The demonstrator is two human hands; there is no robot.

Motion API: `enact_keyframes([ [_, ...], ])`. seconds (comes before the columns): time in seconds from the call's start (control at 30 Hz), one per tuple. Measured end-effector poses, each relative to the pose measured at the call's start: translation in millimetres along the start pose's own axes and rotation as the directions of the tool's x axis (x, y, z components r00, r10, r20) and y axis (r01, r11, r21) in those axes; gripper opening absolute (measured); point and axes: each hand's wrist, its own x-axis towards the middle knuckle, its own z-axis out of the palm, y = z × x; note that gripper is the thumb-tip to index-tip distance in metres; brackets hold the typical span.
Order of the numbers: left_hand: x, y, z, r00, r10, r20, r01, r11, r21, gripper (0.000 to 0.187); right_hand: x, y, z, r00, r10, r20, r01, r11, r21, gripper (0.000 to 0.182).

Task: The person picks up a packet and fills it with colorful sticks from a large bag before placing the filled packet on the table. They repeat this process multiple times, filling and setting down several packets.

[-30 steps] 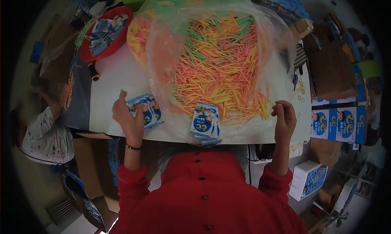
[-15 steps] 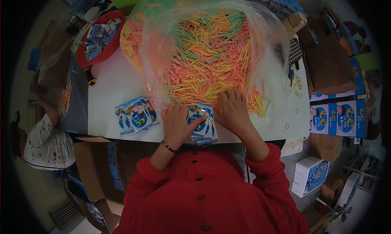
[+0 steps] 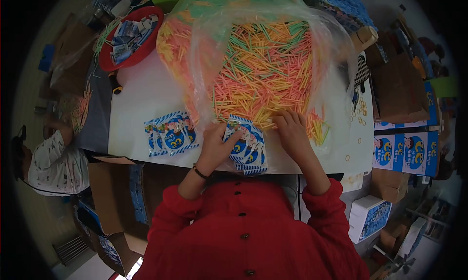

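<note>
the person is wearing a bright red top with long sleeves, the cuffs ending at the wrists and leaving both hands bare. a row of small dark buttons is running down the middle of the front. on the wrist of the left hand (image 3: pixel 216 146) a thin dark bracelet with small beads is showing. the right hand (image 3: pixel 292 131) is wearing nothing, and its fingers (image 3: pixel 285 115) are carrying no rings that can be made out.

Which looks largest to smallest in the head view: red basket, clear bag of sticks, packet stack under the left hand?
1. Clear bag of sticks
2. Red basket
3. Packet stack, partly hidden by the left hand
</note>
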Motion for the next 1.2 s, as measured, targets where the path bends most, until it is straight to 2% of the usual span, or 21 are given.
enact_keyframes([
  [0.07,0.8,-2.5,-3.0,1.000,0.021,-0.012,-0.021,0.998,-0.052,0.025,-1.7,3.6,-1.4,0.994,0.106,-0.035,-0.091,0.950,0.298,0.027],
  [0.1,1.0,1.5,-6.3,0.995,0.097,0.011,-0.097,0.981,0.168,0.020,-3.3,1.8,0.5,0.994,0.103,-0.033,-0.088,0.951,0.297,0.027],
  [0.13,1.2,5.8,-8.1,0.985,0.166,0.053,-0.173,0.910,0.376,0.016,-6.0,-1.2,4.4,0.974,0.223,-0.031,-0.149,0.740,0.656,0.028],
  [0.17,1.3,11.3,-6.1,0.984,0.168,0.057,-0.177,0.911,0.374,0.016,-8.7,-3.4,8.8,0.943,0.334,0.017,-0.159,0.401,0.902,0.030],
  [0.23,0.4,21.7,0.7,0.941,0.337,-0.012,-0.286,0.814,0.505,0.014,-13.6,-6.9,23.3,0.928,0.372,0.025,-0.176,0.378,0.909,0.029],
  [0.37,-4.6,5.3,0.8,0.899,0.437,0.029,-0.395,0.780,0.486,0.019,-20.1,-5.2,39.2,0.905,0.423,0.030,-0.215,0.397,0.892,0.024],
  [0.43,-4.7,3.6,3.7,0.962,0.248,-0.112,-0.230,0.961,0.155,0.020,-19.7,-4.5,39.2,0.894,0.445,0.050,-0.223,0.346,0.911,0.022],
  [0.47,-4.3,3.3,4.2,0.962,0.250,-0.112,-0.232,0.960,0.155,0.020,-18.7,-3.6,39.3,0.884,0.462,0.069,-0.228,0.297,0.927,0.021],
  [0.5,-3.0,9.6,2.6,0.993,-0.028,-0.118,-0.016,0.936,-0.351,0.018,-15.8,-5.4,36.8,0.884,0.462,0.068,-0.226,0.297,0.928,0.021],
  [0.53,-1.0,17.2,0.2,0.961,-0.276,0.014,0.190,0.626,-0.757,0.016,-11.5,-7.7,32.8,0.791,0.591,0.157,-0.201,0.009,0.980,0.020],
  [0.57,2.0,25.0,-2.9,0.962,-0.274,0.012,0.188,0.627,-0.756,0.016,-8.1,-8.5,30.5,0.687,0.672,0.276,-0.120,-0.270,0.955,0.020],
  [0.63,9.3,39.6,-7.6,0.917,-0.370,0.151,0.300,0.387,-0.872,0.014,-5.6,-0.9,40.6,0.687,0.677,0.264,-0.129,-0.243,0.961,0.018],
  [0.7,11.6,28.9,-6.6,0.912,-0.380,0.157,0.312,0.389,-0.867,0.017,-7.0,2.1,41.0,0.687,0.683,0.248,-0.135,-0.215,0.967,0.017],
  [0.77,13.0,18.4,-7.4,0.906,-0.392,0.162,0.323,0.392,-0.861,0.020,-11.0,-0.1,32.4,0.941,0.338,0.031,-0.251,0.629,0.736,0.024],
  [0.9,9.7,20.7,-9.6,0.853,-0.425,0.303,0.404,0.170,-0.899,0.026,-7.7,-8.9,32.0,0.935,0.355,0.021,-0.237,0.578,0.781,0.030],
  [0.97,9.6,30.7,-11.1,0.824,-0.442,0.355,0.443,0.112,-0.890,0.027,-6.9,-0.8,36.4,0.856,0.494,0.150,-0.261,0.162,0.952,0.034],
  [1.0,9.3,37.3,-10.4,0.828,-0.424,0.367,0.459,0.138,-0.877,0.023,-3.8,-0.2,33.2,0.857,0.492,0.150,-0.260,0.162,0.952,0.034],
  [1.07,6.6,36.6,-7.7,0.835,-0.403,0.374,0.469,0.167,-0.867,0.018,0.8,0.5,26.9,0.715,0.650,0.258,-0.198,-0.165,0.966,0.033],
  [1.1,4.9,27.3,-4.0,0.877,-0.374,0.303,0.423,0.298,-0.856,0.019,0.7,3.2,26.4,0.718,0.647,0.255,-0.197,-0.163,0.967,0.033],
  [1.13,4.1,18.9,-0.9,0.913,-0.335,0.234,0.368,0.423,-0.828,0.021,-0.4,7.1,25.5,0.707,0.659,0.258,-0.069,-0.299,0.952,0.032],
  [1.2,5.2,8.4,2.2,0.920,-0.327,0.216,0.360,0.487,-0.796,0.021,-1.5,13.5,23.8,0.696,0.668,0.265,0.063,-0.425,0.903,0.031],
])
